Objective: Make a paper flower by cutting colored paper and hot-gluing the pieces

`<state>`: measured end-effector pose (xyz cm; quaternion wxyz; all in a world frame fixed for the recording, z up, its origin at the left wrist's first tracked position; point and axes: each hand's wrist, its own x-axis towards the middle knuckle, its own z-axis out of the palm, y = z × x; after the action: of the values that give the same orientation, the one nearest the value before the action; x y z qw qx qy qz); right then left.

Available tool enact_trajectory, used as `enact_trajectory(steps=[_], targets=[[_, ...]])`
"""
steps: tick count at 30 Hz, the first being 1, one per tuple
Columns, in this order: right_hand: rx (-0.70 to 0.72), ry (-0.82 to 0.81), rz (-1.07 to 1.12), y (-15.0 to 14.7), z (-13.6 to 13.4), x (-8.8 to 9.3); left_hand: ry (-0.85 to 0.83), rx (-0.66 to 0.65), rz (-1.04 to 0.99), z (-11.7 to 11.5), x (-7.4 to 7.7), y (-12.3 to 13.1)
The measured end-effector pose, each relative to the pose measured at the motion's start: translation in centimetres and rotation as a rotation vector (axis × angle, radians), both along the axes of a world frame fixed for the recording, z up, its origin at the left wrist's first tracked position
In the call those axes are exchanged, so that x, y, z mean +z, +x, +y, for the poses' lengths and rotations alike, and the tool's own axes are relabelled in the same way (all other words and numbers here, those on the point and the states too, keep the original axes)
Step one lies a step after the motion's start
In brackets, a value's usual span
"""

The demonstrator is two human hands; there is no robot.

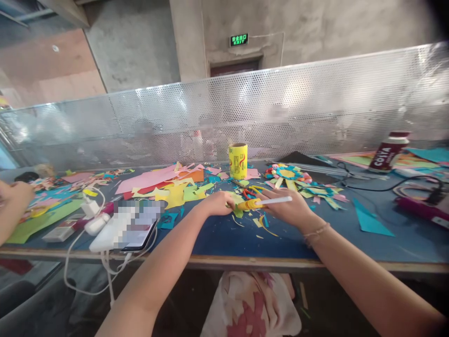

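My left hand [220, 203] is closed, thumb and fingers pinching a small light-green paper piece [238, 211] low over the table. Just to its right, my right hand [286, 206] is around a yellow glue gun [248, 204]; a white glue stick [277, 200] juts from its back end. The gun's tip points left, close to the green paper, and some right fingers are hidden behind it. Behind my hands stands a yellow printed tape roll [238, 161], upright. A paper flower [286, 173] in blue and yellow lies beyond my right hand.
Paper scraps [175, 192] cover much of the blue table [224, 243]. Left are a phone [142, 229], a white power bank [114, 229], cables, and another person's hand [16, 201]. On the right stand a COSTA bottle [389, 152] and a blue paper triangle [370, 220]. A perforated metal screen [210, 117] runs behind.
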<state>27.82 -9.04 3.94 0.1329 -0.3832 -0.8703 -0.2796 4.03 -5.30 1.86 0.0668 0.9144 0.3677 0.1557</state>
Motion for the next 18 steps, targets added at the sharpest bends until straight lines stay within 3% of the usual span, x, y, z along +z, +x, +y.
enact_trajectory(steps=[18], targets=[[-0.072, -0.065, 0.087, 0.78, 0.36, -0.05, 0.009, -0.025, -0.008, 0.16, -0.21, -0.09]])
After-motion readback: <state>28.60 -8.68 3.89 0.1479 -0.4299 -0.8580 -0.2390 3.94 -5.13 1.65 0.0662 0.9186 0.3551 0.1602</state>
